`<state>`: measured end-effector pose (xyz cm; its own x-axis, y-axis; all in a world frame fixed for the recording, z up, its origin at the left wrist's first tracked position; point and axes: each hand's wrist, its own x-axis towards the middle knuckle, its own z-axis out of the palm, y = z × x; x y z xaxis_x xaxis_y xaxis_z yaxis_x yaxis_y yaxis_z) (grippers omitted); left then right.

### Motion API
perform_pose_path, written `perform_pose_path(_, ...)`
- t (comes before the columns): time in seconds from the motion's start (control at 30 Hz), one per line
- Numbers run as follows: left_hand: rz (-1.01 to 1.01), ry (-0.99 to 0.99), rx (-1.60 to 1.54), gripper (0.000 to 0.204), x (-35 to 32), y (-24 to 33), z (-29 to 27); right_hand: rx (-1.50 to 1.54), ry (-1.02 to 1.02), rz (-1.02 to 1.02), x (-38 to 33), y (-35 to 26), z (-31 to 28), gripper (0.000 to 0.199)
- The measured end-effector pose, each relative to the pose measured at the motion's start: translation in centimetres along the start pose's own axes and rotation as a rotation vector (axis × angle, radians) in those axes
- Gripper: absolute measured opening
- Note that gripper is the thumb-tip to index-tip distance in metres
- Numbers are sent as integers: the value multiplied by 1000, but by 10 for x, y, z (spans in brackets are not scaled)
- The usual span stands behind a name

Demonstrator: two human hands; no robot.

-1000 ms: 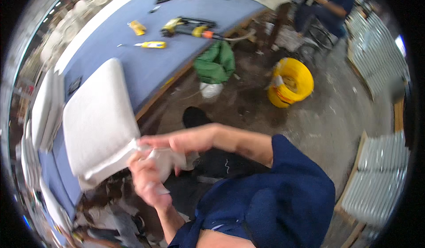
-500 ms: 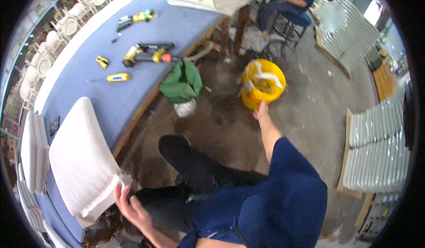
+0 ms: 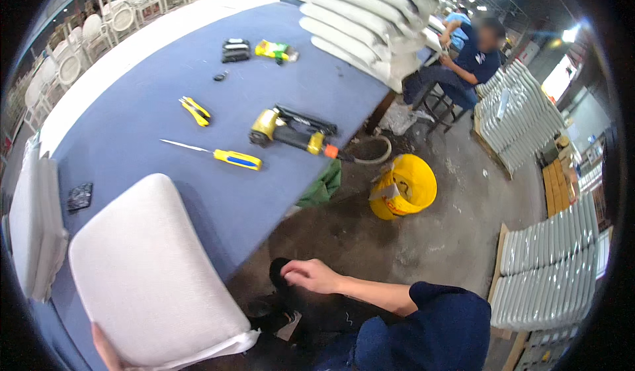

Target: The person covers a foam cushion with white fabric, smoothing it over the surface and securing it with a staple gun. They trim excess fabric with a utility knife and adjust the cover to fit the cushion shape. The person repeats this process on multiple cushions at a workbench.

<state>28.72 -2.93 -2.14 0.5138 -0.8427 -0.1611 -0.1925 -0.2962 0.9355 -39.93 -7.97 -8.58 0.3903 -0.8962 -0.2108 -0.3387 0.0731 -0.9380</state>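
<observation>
A pale upholstered seat cushion (image 3: 149, 265) rests on the blue-topped table at the lower left, with loose fabric along its near edge. My left hand (image 3: 106, 350) presses against the cushion's left side near the bottom and grips its edge; part of the hand is out of view or behind the cushion. Over the floor beside the table's near edge, my right hand (image 3: 314, 276) has its fingers curled together. Whether anything small is inside them is hidden. A yellow bucket (image 3: 423, 179) with scraps inside stands on the floor beyond the right hand, apart from it.
On the table (image 3: 142, 149) lie a yellow screwdriver (image 3: 237, 160), a yellow cutter (image 3: 196, 111) and a nail gun (image 3: 291, 131) with a hose. Cushion stacks stand at the far end (image 3: 364, 20) and left (image 3: 33, 219). A seated person (image 3: 466, 66) works beyond; wrapped stacks (image 3: 546, 265) stand right.
My right hand has let go of the yellow bucket and come back toward my body. My left hand has moved to the cushion's left side. The view has tilted up, showing more of the room.
</observation>
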Motion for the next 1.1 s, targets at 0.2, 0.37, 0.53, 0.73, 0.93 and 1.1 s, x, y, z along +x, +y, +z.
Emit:
perform_pose_path(0.2, -164, 83, 850, 60, -70, 67, 33, 410, 32, 200, 70, -102, 64, 64)
perform_pose_path(0.37, -77, -114, 567, 86, -215, 243, 128, -75, 217, 243, 25, -269, -42, 81)
perform_pose_path(0.53, -207, -500, -585, 88, -254, 293, 238, -492, 304, 168, -68, -460, -119, 81)
perform_pose_path(0.73, -243, -873, -1063, 87, -208, 383, 335, -1, 323, -699, -137, -563, -177, 61)
perform_pose_path(0.93, 306, -930, -1230, 64, -65, 600, 544, -7, 949, -737, -176, -463, -282, 40)
perform_pose_path(1.1, 567, -955, -1183, 81, -70, 884, 659, 125, 1253, 95, -195, -129, -327, 31)
